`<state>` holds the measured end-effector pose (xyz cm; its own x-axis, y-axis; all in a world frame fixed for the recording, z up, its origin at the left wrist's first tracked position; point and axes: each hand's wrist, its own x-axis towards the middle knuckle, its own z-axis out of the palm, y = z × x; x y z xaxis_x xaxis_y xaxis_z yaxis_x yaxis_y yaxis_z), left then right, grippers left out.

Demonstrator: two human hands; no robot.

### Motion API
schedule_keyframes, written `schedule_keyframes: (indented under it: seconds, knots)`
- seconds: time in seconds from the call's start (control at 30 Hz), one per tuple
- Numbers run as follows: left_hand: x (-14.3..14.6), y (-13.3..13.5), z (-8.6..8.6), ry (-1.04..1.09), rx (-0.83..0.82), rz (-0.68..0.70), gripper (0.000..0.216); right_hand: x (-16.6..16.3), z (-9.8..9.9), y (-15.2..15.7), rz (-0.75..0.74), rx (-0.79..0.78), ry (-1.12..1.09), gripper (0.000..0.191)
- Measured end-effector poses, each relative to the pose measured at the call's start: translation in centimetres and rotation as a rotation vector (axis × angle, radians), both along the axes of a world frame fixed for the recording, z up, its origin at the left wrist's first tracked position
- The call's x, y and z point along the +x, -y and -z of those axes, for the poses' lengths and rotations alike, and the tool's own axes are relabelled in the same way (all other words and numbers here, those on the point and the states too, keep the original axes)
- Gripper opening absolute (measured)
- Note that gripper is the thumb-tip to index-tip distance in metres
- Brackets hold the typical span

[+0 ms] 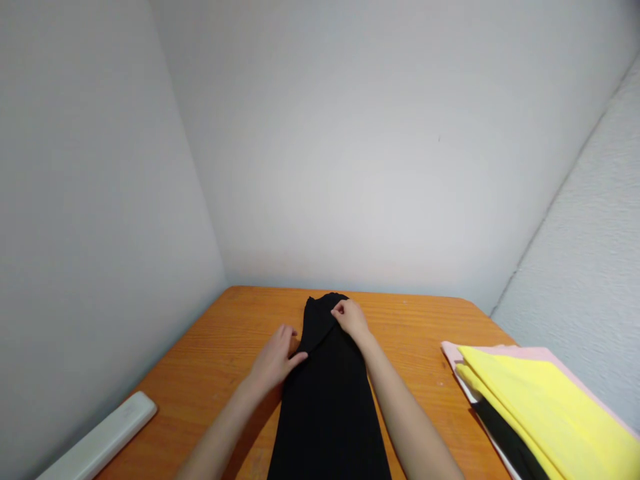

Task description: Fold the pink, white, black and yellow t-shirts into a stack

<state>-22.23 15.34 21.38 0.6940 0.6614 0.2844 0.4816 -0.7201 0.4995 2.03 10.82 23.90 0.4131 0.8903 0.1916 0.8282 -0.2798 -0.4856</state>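
Note:
A long black garment (330,407) lies lengthwise down the middle of the table, narrow at its far end and wider toward me. Near that far end, my right hand (351,318) pinches an edge of the cloth between thumb and fingers. My left hand (277,358) is at the garment's left side, its thumb lying on the black cloth and its fingers apart beside the edge. A slanting fold line runs across the cloth between the two hands. What kind of garment it is, I cannot tell.
At the right edge of the wooden table (415,347) lies a stack of folded cloth, with a yellow piece (555,413) on top and pink (535,355), white and black ones beneath. A long white object (107,437) rests at the left front. Walls border the table.

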Motion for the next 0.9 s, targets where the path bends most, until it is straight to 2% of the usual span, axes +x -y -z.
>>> schedule_keyframes:
  seconds: [0.1,0.23,0.37,0.57,0.77,0.9]
  knots:
    - [-0.8,1.7,1.4,-0.051,-0.005,-0.047,0.034,-0.1,2.4,-0.4,0.058,0.013,-0.004,0.019]
    - [-0.3,1.8,2.0,-0.001,0.002,-0.045,0.022,-0.5,4.2,-0.7,0.099,0.022,0.008,0.022]
    - [0.2,1.7,1.9,0.021,0.011,-0.007,0.018,-0.5,4.5,-1.2,0.102,0.027,0.038,0.017]
    - [0.0,2.4,1.8,0.030,0.031,-0.008,0.032,-0.4,4.5,-1.8,0.134,0.080,0.115,0.017]
    - [-0.2,3.0,1.5,0.014,0.094,0.108,0.047,-0.7,5.7,-1.6,0.150,0.049,0.160,0.019]
    - [-0.3,3.2,1.2,-0.067,0.114,0.143,0.048,-1.0,5.7,-1.6,0.145,0.045,0.180,0.018]
